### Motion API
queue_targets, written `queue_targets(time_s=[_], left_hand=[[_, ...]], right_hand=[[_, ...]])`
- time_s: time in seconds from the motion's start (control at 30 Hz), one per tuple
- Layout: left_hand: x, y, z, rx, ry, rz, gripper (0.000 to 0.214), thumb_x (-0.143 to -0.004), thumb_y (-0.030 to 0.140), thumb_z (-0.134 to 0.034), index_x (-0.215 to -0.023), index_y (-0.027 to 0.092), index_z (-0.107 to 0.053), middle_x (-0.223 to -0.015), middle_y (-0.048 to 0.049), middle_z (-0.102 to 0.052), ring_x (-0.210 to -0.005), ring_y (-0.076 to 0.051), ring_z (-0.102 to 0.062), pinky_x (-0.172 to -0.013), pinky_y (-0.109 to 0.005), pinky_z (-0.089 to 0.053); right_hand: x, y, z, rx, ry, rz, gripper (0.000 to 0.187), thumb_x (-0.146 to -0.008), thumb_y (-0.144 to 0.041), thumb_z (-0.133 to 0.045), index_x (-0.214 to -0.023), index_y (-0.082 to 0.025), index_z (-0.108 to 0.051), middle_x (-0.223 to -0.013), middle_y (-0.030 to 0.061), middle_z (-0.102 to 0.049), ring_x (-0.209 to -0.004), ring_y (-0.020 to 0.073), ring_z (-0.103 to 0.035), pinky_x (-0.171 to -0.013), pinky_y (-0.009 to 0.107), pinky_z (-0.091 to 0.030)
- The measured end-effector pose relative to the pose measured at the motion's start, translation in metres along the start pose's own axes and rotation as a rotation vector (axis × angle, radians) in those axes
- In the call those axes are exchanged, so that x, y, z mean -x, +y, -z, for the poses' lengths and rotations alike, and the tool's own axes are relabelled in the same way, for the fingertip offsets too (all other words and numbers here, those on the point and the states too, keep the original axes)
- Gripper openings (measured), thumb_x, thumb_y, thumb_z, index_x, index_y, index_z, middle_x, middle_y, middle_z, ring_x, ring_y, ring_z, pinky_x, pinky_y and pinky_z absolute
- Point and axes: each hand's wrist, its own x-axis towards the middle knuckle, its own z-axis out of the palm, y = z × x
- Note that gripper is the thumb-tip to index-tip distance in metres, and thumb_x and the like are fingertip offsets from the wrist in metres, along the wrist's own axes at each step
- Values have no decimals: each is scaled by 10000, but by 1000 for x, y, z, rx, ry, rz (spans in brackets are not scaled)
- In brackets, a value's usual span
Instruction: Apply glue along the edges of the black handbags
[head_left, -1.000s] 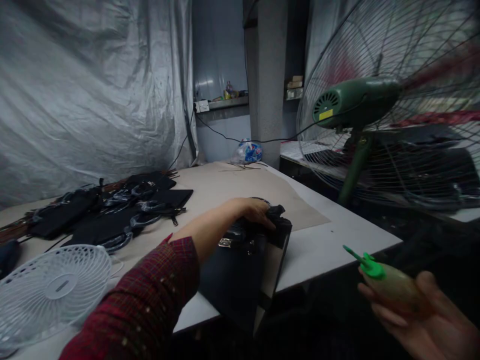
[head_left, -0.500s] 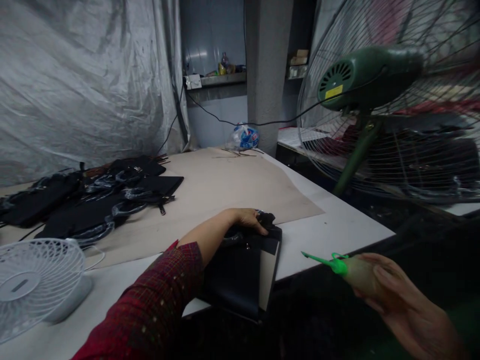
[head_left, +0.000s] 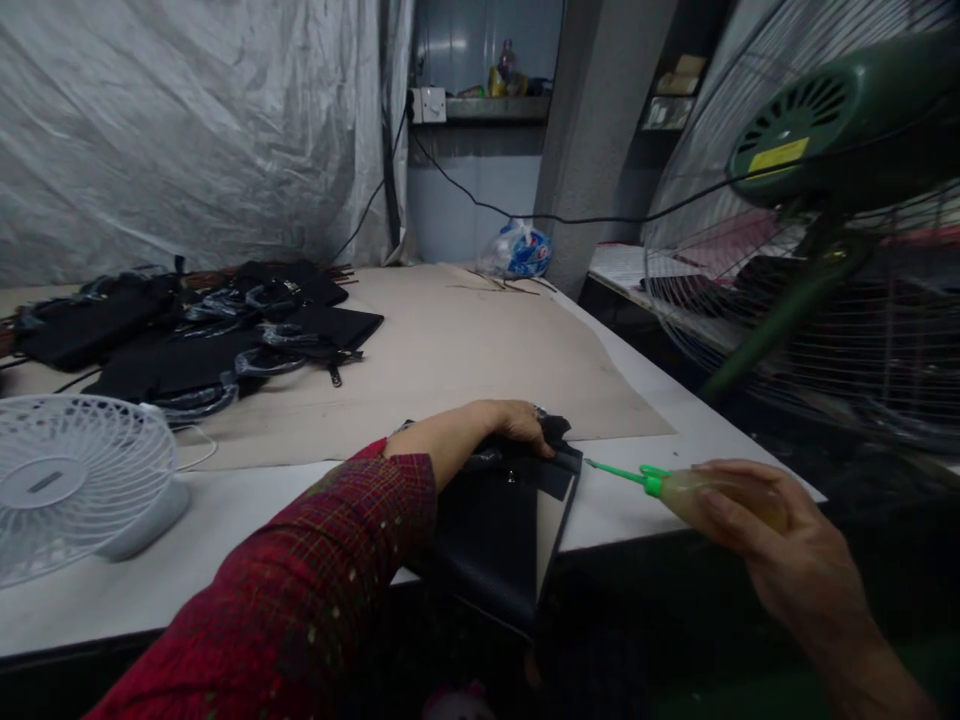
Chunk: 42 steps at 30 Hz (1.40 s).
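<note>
Where the table (head_left: 750,480) ends at its near edge, the black bag (head_left: 487,545) juts out over it, its upper part resting on the white top. To the bag's right, white tabletop runs to the corner; beyond it lies a beige sheet (head_left: 480,350). On the left, a small white fan (head_left: 67,480) and a pile of black bags (head_left: 180,340) take up the room.

The red plaid sleeve (head_left: 322,570) hides the bag's left side, the bag's underside is lost in shadow, and the large fan (head_left: 802,130) is cut off at the right.

The left hand (head_left: 521,425) is clamped on the bag's far end, the near end pointing toward the person. The right hand (head_left: 780,520) is wrapped around a bottle (head_left: 682,497), its long axis roughly sideways, the green nozzle (head_left: 619,473) pointing left, just beside the bag's far right corner; I cannot tell whether they touch.
</note>
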Motion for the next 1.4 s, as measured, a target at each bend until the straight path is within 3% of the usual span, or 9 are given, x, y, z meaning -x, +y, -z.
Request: queue_targets(time_s=[0.1,0.23,0.43,0.7,0.83,1.0,1.4], left_hand=[[0,2,0,-19,-2,7,404,-723,405,-840,-1049,175,-774,-1100,-63,-791,-986,-244,-724,-844,-320,-568],[4,5,0,-42,-2,11,397,-739,392,-829,-1063,167,-776,-1098,-64,-792,-975,-236,-727,-846,-308,-563],[8,7,1,-72,-6,14,457,-768,429,-821,-1122,143,-768,-1151,-87,-780,-997,-239,-718,-842,-303,-558],[4,4,0,-66,-30,3,485,-778,412,-802,-1184,150,-756,-1178,-92,-775,-985,-232,-717,-827,-303,-566],[2,4,0,-70,-10,12,510,-743,426,-827,-1163,145,-762,-1184,-105,-769,-998,-247,-710,-886,-331,-564],[2,2,-1,-60,-6,10,490,-742,425,-819,-1150,159,-767,-1176,-98,-773,-1001,-248,-712,-884,-338,-572],[2,2,0,-82,9,22,492,-727,473,-828,-1106,163,-773,-1159,-95,-780,-1004,-255,-715,-860,-330,-568]], right_hand=[[-13,-10,1,204,12,138,478,-702,-698,-771,-1011,-338,-718,-1117,42,-747,-1074,414,-689,-1001,603,-544],[-22,-21,-3,241,-40,274,478,-715,-707,-756,-968,-303,-717,-1056,52,-750,-997,364,-710,-942,529,-570],[-22,-26,-11,285,-69,299,492,-741,-702,-739,-949,-256,-722,-985,59,-748,-894,324,-714,-840,472,-583],[-26,-21,-14,303,-68,365,414,-784,-648,-723,-971,-279,-708,-971,55,-735,-873,321,-693,-788,470,-561],[-24,-20,-11,319,-161,430,363,-842,-641,-694,-1004,-316,-693,-979,37,-731,-874,316,-692,-797,486,-560],[-24,-23,-12,335,-97,491,341,-880,-622,-676,-1023,-313,-676,-983,41,-713,-876,317,-682,-774,484,-549],[-25,-26,-15,303,-150,497,297,-874,-599,-707,-987,-326,-686,-949,24,-718,-846,305,-687,-752,466,-543]])
